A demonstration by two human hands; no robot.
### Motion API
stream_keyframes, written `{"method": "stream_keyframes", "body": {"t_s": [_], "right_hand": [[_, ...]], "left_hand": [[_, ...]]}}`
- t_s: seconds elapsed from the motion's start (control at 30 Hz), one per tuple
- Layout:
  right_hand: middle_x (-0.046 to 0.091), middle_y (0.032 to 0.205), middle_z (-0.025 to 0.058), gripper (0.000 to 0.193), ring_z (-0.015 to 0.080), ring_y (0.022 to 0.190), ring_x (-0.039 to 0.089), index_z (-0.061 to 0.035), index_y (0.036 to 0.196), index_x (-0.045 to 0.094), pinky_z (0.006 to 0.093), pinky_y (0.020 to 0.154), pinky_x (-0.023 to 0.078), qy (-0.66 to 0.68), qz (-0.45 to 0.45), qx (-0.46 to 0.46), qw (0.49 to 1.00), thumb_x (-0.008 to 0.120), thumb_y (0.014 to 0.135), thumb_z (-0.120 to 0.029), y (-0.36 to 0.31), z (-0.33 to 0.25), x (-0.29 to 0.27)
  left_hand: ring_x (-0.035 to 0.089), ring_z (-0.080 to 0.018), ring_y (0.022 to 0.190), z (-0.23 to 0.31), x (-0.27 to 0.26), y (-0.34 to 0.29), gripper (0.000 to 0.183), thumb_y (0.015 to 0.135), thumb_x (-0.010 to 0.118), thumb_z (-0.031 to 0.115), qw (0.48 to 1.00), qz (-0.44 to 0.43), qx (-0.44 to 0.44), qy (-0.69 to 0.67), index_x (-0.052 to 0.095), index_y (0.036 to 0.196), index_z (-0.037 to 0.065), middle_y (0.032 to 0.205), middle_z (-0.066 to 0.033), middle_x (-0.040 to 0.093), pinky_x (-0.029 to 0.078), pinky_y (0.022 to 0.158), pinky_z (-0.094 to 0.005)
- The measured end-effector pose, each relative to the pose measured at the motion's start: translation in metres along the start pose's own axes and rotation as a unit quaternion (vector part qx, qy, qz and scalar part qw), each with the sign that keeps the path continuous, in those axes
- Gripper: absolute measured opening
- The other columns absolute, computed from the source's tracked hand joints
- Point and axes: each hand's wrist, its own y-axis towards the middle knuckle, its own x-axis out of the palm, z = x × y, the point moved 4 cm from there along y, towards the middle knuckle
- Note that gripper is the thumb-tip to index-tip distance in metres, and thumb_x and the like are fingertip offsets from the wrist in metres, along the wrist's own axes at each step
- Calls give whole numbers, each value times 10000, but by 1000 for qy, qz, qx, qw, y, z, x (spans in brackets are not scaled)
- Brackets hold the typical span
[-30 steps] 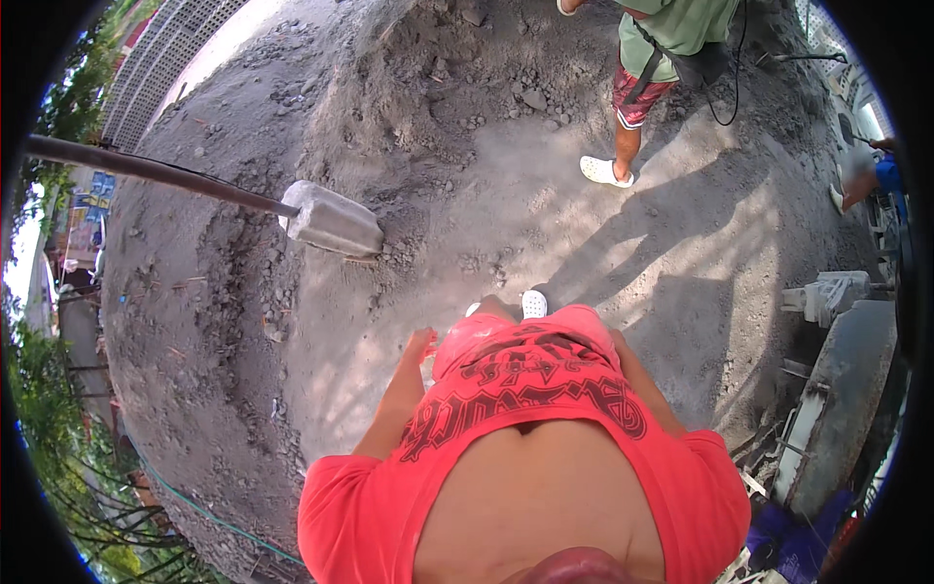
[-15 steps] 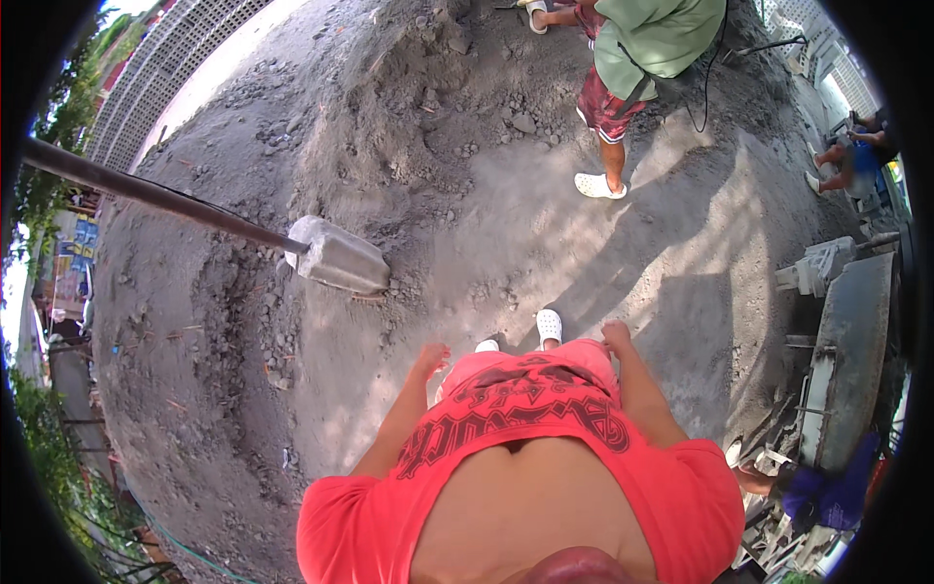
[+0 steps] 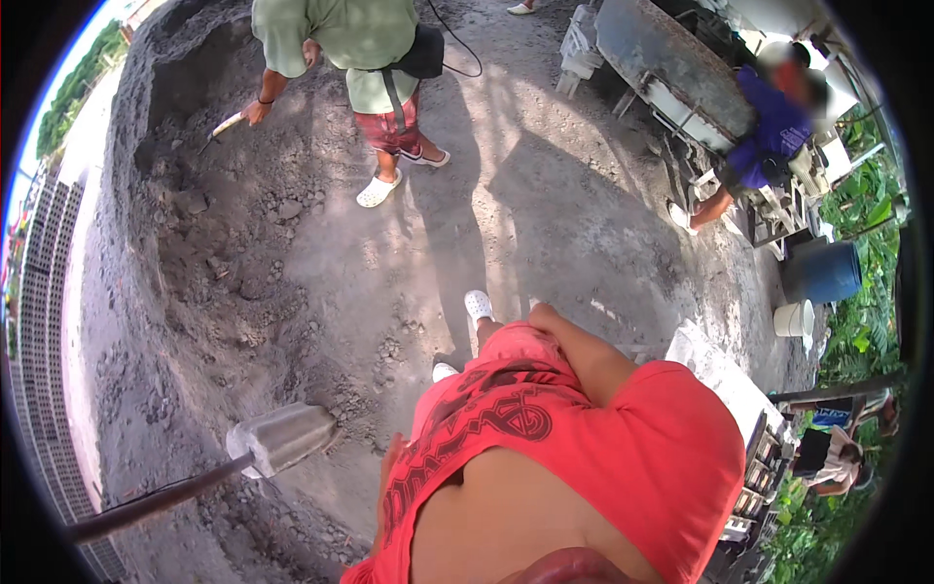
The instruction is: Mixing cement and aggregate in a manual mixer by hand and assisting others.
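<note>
My left hand (image 3: 393, 453) hangs low beside my red shirt (image 3: 584, 467), partly covered by it, and its fingers are hard to make out. Past the front of my right thigh reaches my right hand (image 3: 539, 311), mostly behind my forearm, so its fingers do not show. No object can be seen in either hand. A grey concrete footing block (image 3: 282, 440) on a rusty post (image 3: 161, 499) rises from the soil, left of my left hand. White clogs (image 3: 478, 307) are on my feet.
A person in a green shirt (image 3: 336, 34) holds a wooden-handled tool (image 3: 227, 124) at the dirt bank (image 3: 195, 204). Someone in purple (image 3: 772, 122) sits by a metal sheet (image 3: 666, 63). A blue drum (image 3: 823, 270) and white bucket (image 3: 794, 318) stand right; perforated blocks (image 3: 44, 282) line the left.
My view has swung to the right, so the worker in green and the post appear further left. The drum and bucket have come into view. My right hand now lies further left across my thigh.
</note>
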Motion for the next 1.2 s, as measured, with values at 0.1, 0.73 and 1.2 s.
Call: {"method": "stream_keyframes", "body": {"t_s": [0.1, 0.73, 1.2], "right_hand": [[677, 1070, 257, 363, 408, 1017, 658, -21, 1005, 730, 454, 886, 512, 45, -13, 62, 997, 618, 774, -278, -23, 43, 19], [693, 1062, 236, 363, 372, 982, 681, -10, 1015, 731, 435, 850, 522, 57, -69, -21, 996, 620, 798, -278, -21, 94, -1], [698, 920, 223, 275, 393, 835, 683, -62, 884, 749, 468, 756, 531, 172, 18, -39, 984, 612, 748, -257, 9, 182, -73]], "left_hand": [[623, -294, 993, 28, 0, -6, 612, 978, 400, 541, 997, -66, 19, 47, 490, 1378, 88, 1327, -155, 588, 481, 849, -430], [346, -309, 1418, 344, 310, -16, 769, 998, 205, 638, 905, -253, 47, 338, 255, 1565, 122, 1557, -119, 373, 202, 1178, -419], [539, -359, 1255, 488, 510, -2, 800, 965, 245, 663, 882, -456, 19, 118, 238, 1557, 125, 1549, -159, 372, 397, 1074, -461]]}}
